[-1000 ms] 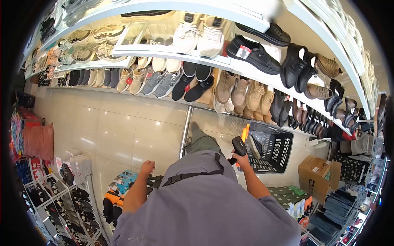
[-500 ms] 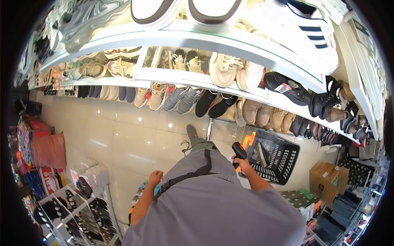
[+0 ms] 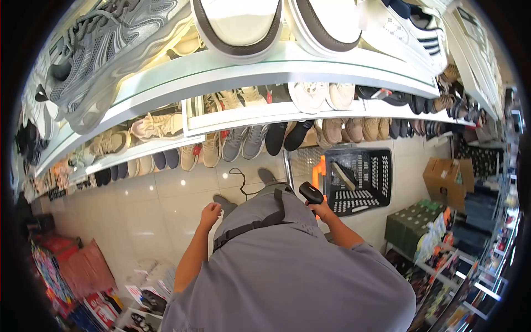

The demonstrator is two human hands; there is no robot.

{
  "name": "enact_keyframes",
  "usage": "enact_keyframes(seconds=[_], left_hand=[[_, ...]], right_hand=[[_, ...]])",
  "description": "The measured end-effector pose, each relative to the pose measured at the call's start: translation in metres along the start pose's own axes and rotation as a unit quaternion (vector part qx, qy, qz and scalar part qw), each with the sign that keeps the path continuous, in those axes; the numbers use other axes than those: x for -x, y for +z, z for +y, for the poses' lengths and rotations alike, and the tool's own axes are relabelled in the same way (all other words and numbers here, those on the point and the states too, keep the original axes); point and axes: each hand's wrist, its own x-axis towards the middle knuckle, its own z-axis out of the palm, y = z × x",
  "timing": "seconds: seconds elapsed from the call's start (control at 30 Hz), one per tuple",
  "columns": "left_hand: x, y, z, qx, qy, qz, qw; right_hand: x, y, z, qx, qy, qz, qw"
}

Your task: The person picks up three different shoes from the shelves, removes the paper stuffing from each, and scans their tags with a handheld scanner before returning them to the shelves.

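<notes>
My right hand (image 3: pixel 319 209) is wrapped round a black handheld device (image 3: pixel 311 192), held just left of a black shopping basket (image 3: pixel 359 207) with an orange handle (image 3: pixel 319 172). Inside the basket lies a dark shoe with a pale sole (image 3: pixel 344 176). My left hand (image 3: pixel 211 212) hangs beside my body with its fingers curled in; whether anything is inside them is too small to tell. Ahead of me, a white shelf (image 3: pixel 265 74) carries rows of shoes, among them white shoes with dark trim (image 3: pixel 240 27) and a grey sneaker (image 3: pixel 110 50).
Pale floor tiles (image 3: pixel 149 210) lie below. A cardboard box (image 3: pixel 445 180) and a dotted green box (image 3: pixel 412 224) stand at the right. A pinkish cushion-like item (image 3: pixel 88 268) and stacked white boxes (image 3: pixel 149 276) are at the lower left. A dark cord (image 3: pixel 241 180) hangs in front of me.
The view has shifted, bringing the upper shelf shoes closer and larger. A second foot now shows. The device remains in my right hand, and the basket appears slightly further up and left.
</notes>
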Motion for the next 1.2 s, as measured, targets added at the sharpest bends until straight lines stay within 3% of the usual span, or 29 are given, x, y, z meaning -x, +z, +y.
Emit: enact_keyframes(seconds=[0.1,0.27,0.37,0.43,0.57,0.73,0.8,0.83,0.93,1.13,1.2], left_hand=[[-0.014,-0.040,0.007,-0.155,0.118,-0.068,0.978],[-0.045,-0.152,-0.021,-0.182,0.123,-0.082,0.972],[-0.059,-0.221,-0.047,-0.187,0.089,-0.054,0.977],[-0.055,-0.254,-0.063,-0.209,-0.003,-0.013,0.978],[-0.060,-0.286,-0.084,-0.262,-0.052,-0.078,0.961],[-0.060,-0.255,-0.062,-0.260,0.020,-0.120,0.958],[-0.063,-0.227,-0.047,-0.242,0.081,-0.153,0.955],[-0.061,-0.209,-0.036,-0.234,0.117,-0.165,0.951],[-0.032,-0.161,0.008,-0.196,0.172,-0.222,0.939],[0.011,-0.094,0.050,-0.153,0.195,-0.317,0.915],[0.018,-0.076,0.052,-0.107,0.157,-0.329,0.925]], right_hand=[[0.028,0.050,-0.009,0.007,-0.022,0.026,0.999],[0.039,0.115,0.030,0.036,-0.077,0.042,0.995],[0.043,0.153,0.045,0.081,-0.095,0.071,0.990],[0.045,0.175,0.052,0.123,-0.086,0.071,0.986],[0.069,0.228,0.038,0.136,-0.098,0.159,0.973],[0.074,0.284,0.020,0.076,-0.131,0.111,0.982],[0.082,0.307,0.006,0.173,-0.094,0.141,0.970],[0.078,0.315,0.009,0.184,-0.055,0.138,0.972],[0.089,0.322,-0.004,0.156,-0.065,0.136,0.976],[0.078,0.322,0.008,0.112,-0.083,0.141,0.980],[0.073,0.336,0.012,0.072,-0.159,0.104,0.979]])
